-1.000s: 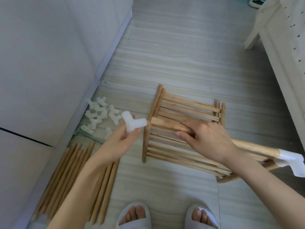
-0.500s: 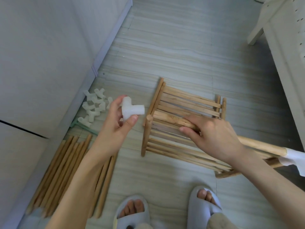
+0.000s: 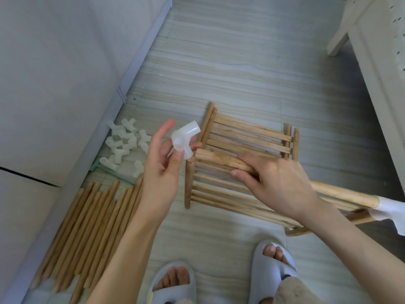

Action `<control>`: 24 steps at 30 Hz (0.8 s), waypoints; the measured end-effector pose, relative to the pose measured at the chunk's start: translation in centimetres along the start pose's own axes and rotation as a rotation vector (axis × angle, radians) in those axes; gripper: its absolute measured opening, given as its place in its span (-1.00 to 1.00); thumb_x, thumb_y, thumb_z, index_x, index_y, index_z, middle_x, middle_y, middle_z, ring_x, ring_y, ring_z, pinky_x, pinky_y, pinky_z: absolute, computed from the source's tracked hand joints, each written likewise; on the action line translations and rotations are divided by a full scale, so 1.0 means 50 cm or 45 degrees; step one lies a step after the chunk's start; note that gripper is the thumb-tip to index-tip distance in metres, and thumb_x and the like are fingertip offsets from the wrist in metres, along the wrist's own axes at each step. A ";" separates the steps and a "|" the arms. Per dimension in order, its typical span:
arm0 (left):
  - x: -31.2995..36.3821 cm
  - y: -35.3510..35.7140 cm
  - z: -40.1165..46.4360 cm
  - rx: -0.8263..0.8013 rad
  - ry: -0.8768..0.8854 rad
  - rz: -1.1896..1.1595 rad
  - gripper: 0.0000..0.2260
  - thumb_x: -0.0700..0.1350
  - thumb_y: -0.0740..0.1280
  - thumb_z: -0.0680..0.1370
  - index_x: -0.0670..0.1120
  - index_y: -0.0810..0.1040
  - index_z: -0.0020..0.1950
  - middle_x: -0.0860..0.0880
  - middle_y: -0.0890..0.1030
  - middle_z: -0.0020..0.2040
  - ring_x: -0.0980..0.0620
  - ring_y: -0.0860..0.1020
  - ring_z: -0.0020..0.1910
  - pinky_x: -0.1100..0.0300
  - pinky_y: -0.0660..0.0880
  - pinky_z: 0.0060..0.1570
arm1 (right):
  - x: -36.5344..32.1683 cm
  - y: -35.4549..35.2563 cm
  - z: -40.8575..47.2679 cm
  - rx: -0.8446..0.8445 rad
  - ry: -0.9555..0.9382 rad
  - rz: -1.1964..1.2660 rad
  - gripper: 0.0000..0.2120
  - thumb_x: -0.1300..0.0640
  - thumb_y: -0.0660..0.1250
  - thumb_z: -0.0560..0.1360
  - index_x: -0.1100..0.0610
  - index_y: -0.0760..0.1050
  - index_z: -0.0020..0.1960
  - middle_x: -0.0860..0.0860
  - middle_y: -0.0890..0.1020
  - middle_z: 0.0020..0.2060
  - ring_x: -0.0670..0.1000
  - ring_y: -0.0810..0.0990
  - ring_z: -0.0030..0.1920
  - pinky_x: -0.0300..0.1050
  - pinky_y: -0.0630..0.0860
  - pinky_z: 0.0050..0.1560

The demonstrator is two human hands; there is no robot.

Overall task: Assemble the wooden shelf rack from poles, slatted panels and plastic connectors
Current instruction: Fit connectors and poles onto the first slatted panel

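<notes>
Center-left of frame: my left hand point(image 3: 163, 172) pinches a light, stiff plastic connector point(image 3: 183, 141) w/ thumb & fingertips. Center: right hand point(image 3: 276, 183) wraps the rigid pole point(image 3: 215, 159) near its bare end, over the panels point(image 3: 245, 137). Best held close to the tip.

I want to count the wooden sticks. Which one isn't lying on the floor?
The thick wooden pole gripped by the right hand, unlike the loose poles on the floor.

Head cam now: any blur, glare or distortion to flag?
Head view: soft daylight, no hard glare; wide-angle bending of the white wall panel edges; slight motion softness on the left hand pinching the translucent white plastic connector; right hand gripping the round wooden pole reads reasonably sharp.
</notes>
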State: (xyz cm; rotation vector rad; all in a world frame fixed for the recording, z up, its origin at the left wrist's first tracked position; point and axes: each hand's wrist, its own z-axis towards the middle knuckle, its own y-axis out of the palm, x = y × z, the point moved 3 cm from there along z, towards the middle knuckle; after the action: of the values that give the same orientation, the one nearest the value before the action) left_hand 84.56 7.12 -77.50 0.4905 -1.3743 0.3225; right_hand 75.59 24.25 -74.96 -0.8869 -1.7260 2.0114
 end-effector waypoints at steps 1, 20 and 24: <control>-0.003 0.002 0.002 -0.024 0.025 0.027 -0.67 -0.21 0.15 0.60 -0.06 0.30 0.36 -0.09 0.63 0.10 -0.06 0.60 0.12 0.22 0.48 0.10 | 0.001 -0.001 0.001 0.009 -0.001 0.006 -0.53 -0.25 -0.03 0.48 -0.05 0.51 0.10 -0.05 0.64 -0.31 0.09 0.60 -0.31 -0.14 0.33 -0.41; -0.003 -0.008 0.016 -0.260 0.075 0.245 -0.67 -0.33 0.15 0.58 0.03 0.43 0.22 -0.09 0.54 0.17 -0.06 0.51 0.17 0.17 0.46 0.15 | -0.003 -0.008 0.003 0.064 -0.017 0.065 -0.59 -0.18 0.07 0.51 0.06 0.55 -0.02 -0.03 0.62 -0.37 0.13 0.58 -0.39 -0.13 0.37 -0.46; 0.000 -0.006 0.008 -0.185 0.064 0.186 -0.66 -0.37 0.19 0.57 -0.01 0.41 0.24 -0.14 0.55 0.18 -0.04 0.55 0.14 0.17 0.50 0.11 | -0.001 -0.007 0.005 0.054 -0.012 0.044 -0.64 -0.16 0.11 0.52 0.05 0.56 0.01 -0.03 0.62 -0.36 0.12 0.58 -0.37 -0.10 0.41 -0.45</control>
State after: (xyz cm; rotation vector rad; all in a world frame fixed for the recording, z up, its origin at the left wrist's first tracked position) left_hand 84.36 6.66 -77.50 0.2606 -1.3760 0.3487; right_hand 75.44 24.09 -74.60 -0.9007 -1.6774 2.0696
